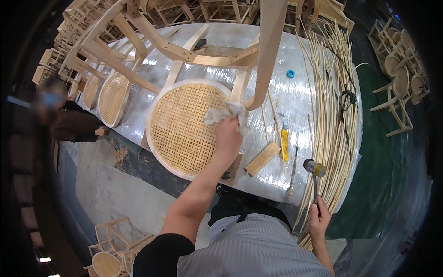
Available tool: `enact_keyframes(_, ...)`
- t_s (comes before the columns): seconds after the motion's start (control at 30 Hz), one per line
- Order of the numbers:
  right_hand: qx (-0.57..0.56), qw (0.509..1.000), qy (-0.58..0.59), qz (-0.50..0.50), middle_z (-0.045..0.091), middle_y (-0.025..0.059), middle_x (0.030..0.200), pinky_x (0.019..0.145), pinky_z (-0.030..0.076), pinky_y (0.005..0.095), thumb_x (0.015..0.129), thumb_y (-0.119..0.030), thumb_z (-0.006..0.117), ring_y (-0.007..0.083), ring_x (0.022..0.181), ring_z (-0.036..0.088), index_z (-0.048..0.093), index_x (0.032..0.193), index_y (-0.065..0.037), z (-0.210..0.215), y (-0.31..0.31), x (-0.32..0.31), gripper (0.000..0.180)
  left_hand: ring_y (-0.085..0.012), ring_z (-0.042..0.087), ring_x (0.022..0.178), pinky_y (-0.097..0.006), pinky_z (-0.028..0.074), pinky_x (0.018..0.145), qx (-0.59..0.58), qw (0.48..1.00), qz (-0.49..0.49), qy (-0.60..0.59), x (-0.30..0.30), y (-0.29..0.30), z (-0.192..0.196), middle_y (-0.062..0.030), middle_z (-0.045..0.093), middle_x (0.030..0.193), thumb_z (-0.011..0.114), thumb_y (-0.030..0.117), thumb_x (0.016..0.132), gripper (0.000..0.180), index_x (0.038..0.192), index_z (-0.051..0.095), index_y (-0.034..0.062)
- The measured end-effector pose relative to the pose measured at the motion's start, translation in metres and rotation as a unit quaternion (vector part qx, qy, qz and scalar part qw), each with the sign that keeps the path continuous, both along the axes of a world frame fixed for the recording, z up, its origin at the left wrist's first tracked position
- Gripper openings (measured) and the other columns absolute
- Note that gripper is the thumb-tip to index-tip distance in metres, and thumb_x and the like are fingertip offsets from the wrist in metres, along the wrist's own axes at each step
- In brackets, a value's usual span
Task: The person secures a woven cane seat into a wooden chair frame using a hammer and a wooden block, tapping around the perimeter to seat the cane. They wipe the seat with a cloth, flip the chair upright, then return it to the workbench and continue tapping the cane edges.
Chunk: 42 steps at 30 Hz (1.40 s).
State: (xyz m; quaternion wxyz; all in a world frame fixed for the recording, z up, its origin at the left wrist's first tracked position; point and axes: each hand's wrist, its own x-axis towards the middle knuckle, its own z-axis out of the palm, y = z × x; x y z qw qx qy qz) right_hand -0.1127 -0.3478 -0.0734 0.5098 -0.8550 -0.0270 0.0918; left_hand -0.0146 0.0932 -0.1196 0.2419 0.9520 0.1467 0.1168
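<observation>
My left hand (229, 138) is closed around a pale, crumpled cloth (234, 112), pressed at the right side of a round woven cane seat (184, 127). That seat has a light wooden rim and belongs to a wooden chair frame (217, 60) lying on the table. Over on the right, my right hand (319, 218) grips the handle of a mallet (314, 168). Its head, yellowish at one end and dark at the other, is held up over a bundle of cane strips (334, 120).
Plastic film covers the table (295, 101). Near my left hand lie a wood block (262, 158), a yellow-handled tool (284, 144), a thin rod (293, 171) and a blue ring (290, 74). Another cane seat (113, 99) and a person (69, 115) are at left. Chairs (399, 83) stand far right.
</observation>
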Motion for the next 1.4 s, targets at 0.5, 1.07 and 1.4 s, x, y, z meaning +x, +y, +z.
enact_keyframes(0.5,0.000,1.000,-0.008,0.021,0.075,0.0188,0.119,0.099,0.053,0.0357,0.104,-0.013,0.066,0.0240,0.110,0.070,0.065,0.137,0.011,0.003,0.032,0.005,0.041,-0.0383,0.062,0.115,-0.048,0.050,0.102,0.011,0.988,-0.011,-0.155,0.008,0.018,-0.012,-0.0095,0.071,0.116,0.075,0.003,0.078,0.029,0.106,0.073,0.0076)
enact_keyframes(1.07,0.028,0.993,0.054,-0.100,0.073,0.0082,0.111,0.082,0.051,0.0244,0.107,-0.011,0.064,0.0104,0.090,0.062,0.062,0.141,0.010,0.011,0.120,-0.020,0.041,-0.0389,0.063,0.109,-0.050,0.051,0.101,-0.032,0.995,-0.081,0.051,0.067,0.089,0.025,-0.0203,0.064,0.108,0.071,0.015,0.092,0.024,0.109,0.065,-0.0010)
enact_keyframes(1.4,0.017,1.000,0.014,-0.013,0.071,0.0060,0.103,0.076,0.052,0.0281,0.104,-0.009,0.065,0.0121,0.084,0.063,0.065,0.139,0.008,0.022,0.149,0.001,0.039,-0.0416,0.063,0.107,-0.053,0.051,0.093,0.007,0.999,-0.023,-0.028,0.068,0.091,0.017,-0.0201,0.065,0.110,0.074,0.013,0.085,0.035,0.116,0.059,0.0028)
